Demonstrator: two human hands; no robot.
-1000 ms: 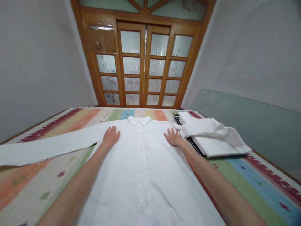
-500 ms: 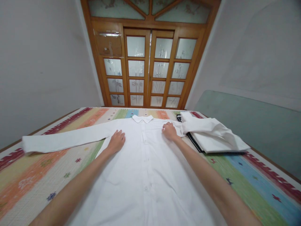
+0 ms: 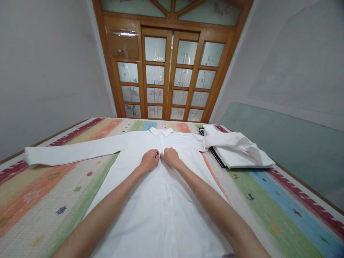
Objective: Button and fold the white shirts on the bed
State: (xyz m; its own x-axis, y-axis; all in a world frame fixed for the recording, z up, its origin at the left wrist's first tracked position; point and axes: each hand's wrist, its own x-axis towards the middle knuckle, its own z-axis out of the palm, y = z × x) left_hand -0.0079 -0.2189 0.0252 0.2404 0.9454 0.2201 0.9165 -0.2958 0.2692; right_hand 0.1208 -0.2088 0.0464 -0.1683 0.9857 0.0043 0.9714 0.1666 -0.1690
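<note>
A white button-up shirt lies front up, its collar at the far end and one sleeve stretched out to the left. My left hand and my right hand are side by side at the button placket, a little below the collar. Both have their fingers curled and closed on the shirt's cloth at the front seam. The fingertips nearly meet, and the button between them is too small to make out. The right sleeve reaches over a stack of folded clothes.
The folded white and black clothes lie to the right, by the table edge. A striped, patterned cloth covers the table. Beyond it stand wooden doors with glass panes. A pale green panel leans along the right wall.
Both hands have moved inward from the two sides of the shirt's chest to its middle placket. Their fingers have closed there. The view has shifted slightly.
</note>
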